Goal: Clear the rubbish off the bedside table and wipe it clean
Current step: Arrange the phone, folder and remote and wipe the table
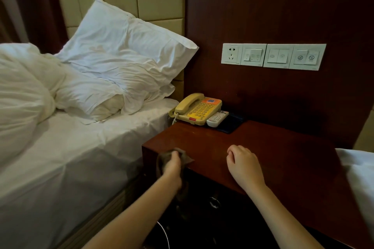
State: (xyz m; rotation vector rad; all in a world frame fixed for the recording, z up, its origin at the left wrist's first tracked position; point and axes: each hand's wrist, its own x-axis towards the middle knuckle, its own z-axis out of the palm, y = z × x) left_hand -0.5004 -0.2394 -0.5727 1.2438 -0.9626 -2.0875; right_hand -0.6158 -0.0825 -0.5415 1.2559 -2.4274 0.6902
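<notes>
Grey crumpled cloth (183,157) under left hand (172,164)

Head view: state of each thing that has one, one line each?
left hand: closed on cloth at table's front-left corner
right hand: loosely curled, empty, resting on tabletop
cloth: bunched, on table edge
bedside table: no rubbish visible
telephone: handset on cradle
remote: lying flat beside telephone
pillow: crumpled, propped against headboard
</notes>
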